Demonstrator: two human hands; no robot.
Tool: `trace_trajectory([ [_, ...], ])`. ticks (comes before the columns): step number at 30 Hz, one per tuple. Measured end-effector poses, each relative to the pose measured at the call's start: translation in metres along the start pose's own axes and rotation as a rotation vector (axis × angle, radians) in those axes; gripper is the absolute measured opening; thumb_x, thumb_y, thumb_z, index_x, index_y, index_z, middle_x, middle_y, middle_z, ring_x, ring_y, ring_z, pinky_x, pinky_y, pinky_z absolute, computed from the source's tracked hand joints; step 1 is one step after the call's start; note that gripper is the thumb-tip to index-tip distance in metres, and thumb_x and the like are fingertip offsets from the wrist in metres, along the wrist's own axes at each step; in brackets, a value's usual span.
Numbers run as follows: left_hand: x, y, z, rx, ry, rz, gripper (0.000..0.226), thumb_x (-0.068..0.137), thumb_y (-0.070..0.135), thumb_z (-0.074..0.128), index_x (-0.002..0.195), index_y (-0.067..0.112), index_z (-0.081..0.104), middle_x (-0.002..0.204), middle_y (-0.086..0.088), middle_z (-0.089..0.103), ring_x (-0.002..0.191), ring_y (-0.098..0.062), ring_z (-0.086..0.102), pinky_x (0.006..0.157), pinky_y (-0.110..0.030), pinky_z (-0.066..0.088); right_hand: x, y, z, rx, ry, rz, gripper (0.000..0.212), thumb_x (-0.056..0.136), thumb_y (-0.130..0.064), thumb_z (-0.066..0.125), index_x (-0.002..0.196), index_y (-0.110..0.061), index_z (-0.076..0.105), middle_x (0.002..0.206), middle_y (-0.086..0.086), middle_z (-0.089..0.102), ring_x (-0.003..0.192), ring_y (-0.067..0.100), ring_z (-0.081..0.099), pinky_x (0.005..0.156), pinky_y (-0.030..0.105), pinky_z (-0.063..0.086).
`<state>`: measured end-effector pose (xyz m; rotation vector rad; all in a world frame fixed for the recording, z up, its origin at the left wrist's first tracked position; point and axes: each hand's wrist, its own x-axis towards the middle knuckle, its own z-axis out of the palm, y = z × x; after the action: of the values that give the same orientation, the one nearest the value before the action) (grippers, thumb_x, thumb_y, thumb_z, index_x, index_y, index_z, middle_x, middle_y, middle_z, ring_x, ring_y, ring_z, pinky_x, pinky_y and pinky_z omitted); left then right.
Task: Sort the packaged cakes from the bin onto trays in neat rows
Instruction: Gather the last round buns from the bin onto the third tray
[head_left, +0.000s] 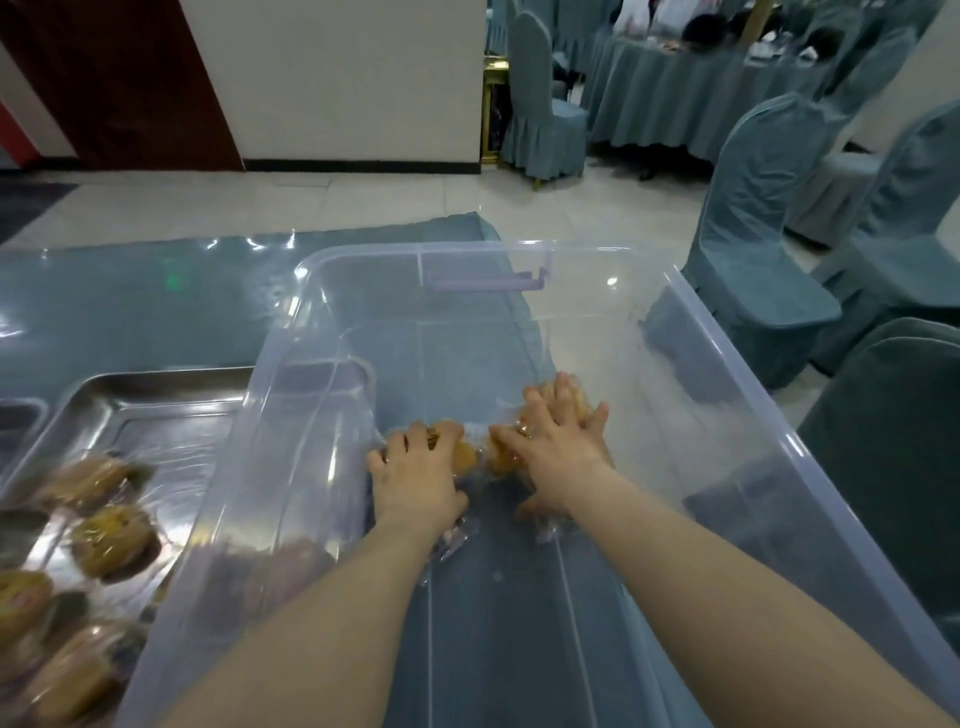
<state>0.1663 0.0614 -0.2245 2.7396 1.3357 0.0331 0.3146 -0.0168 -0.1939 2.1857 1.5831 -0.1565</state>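
Both hands reach into the bin (727, 374): left hand (415, 480) curls round a cake (464, 457), right hand (558, 449) lies spread on cakes at its 12 o'clock. More cakes (111, 538) sit on the tray (156, 395) at 9 o'clock.

Clear plastic bin (701, 395), frame centre, holds a few golden wrapped cakes (467, 457). Steel tray (156, 405), lower left, carries more wrapped cakes (111, 540) in rows.
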Motion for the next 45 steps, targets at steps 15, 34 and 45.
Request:
trace_trajectory([
  [15,-0.003,-0.003,0.003,-0.066,-0.042,0.02,0.055,0.084,0.012,0.05,0.13,0.035,0.031,0.138,-0.013,0.033,0.119,-0.039,0.04,0.09,-0.047,0.044,-0.004,0.0,0.036,0.404,0.268,0.099,0.053,0.081,-0.026,0.068,0.125,-0.042,0.043,0.148,0.006,0.008,0.132,0.037,0.01,0.092,0.046,0.044],
  [34,-0.018,0.007,-0.169,-0.494,0.338,0.127,0.055,0.087,0.016,0.053,0.13,0.044,0.034,0.14,-0.001,0.034,0.089,-0.03,0.052,0.067,-0.035,0.036,-0.069,0.017,-0.12,0.841,0.558,0.16,0.039,0.08,-0.042,0.067,0.118,-0.036,0.059,0.14,0.005,0.04,0.125,0.026,0.043,0.089,0.031,0.035],
  [45,-0.151,-0.135,-0.239,-0.826,0.799,0.03,0.057,0.081,0.023,0.065,0.132,0.037,0.045,0.118,0.016,0.051,0.095,0.0,0.047,0.071,-0.003,0.03,-0.148,-0.123,-0.235,1.063,0.72,-0.183,0.05,0.076,-0.031,0.075,0.123,-0.028,0.06,0.115,0.0,0.061,0.103,0.018,0.057,0.094,0.042,0.047],
])
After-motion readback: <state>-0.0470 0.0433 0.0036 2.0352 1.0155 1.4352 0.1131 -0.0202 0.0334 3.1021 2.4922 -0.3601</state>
